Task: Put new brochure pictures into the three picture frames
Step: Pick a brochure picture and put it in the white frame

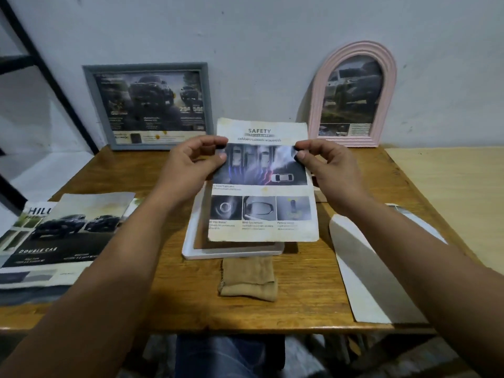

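The person held a brochure page (263, 186) headed "SAFETY" up over the wooden table (313, 290), one hand at each side edge near its top. The left hand (191, 162) pinched the left edge between thumb and curled fingers, and the right hand (324, 162) pinched the right edge the same way. The page hung above a white picture frame (191, 252) that lay flat on the table, its lower edge just over the frame's near side. A folded tan cloth (248, 282) lay just in front of that frame. Against the wall stood a grey rectangular frame (90, 105) on the left and a pink arched frame (316, 105) on the right, each with a truck picture inside. More brochures (62, 236) lay at the table's left edge, and an arch-shaped paper cutout (373, 274) lay under the right forearm
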